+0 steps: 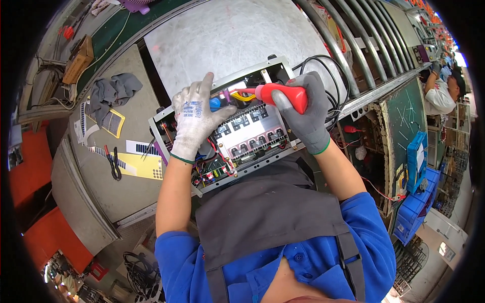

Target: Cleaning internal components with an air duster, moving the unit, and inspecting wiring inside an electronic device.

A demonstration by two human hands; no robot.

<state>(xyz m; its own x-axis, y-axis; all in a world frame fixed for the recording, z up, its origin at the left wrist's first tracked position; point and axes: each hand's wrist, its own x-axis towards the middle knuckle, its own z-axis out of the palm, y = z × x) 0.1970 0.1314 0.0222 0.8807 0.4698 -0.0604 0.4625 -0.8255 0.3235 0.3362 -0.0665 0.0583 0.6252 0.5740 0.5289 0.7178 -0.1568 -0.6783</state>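
Two gloved hands were busy over one open metal box (237,146) full of wires and parts. Your right hand (303,113), in a dark grey glove, was wrapped tight around the red handle of a screwdriver (275,93). That grip was shut all the way round it, likely so the tool would not wobble. The tool lay nearly flat, and its tip pointed across toward your other hand.

Your left hand (194,118), in a white glove, rested on the left side of the box. Its fingers were bent over a blue part (215,104) and pressed on it, but I could not tell if they pinched it. It looked like that hand kept the part in place so the tool could reach it. Yellow wires (242,97) sat right between your two hands, under the tool's tip.

Below both hands, rows of small black parts sat on a pale plate (250,134) inside the box. The box lay tilted on the grey tabletop (126,187), close to your chest. Far out to the left of your left hand lay some grey gloves (112,91) and yellow paper sheets (139,165).
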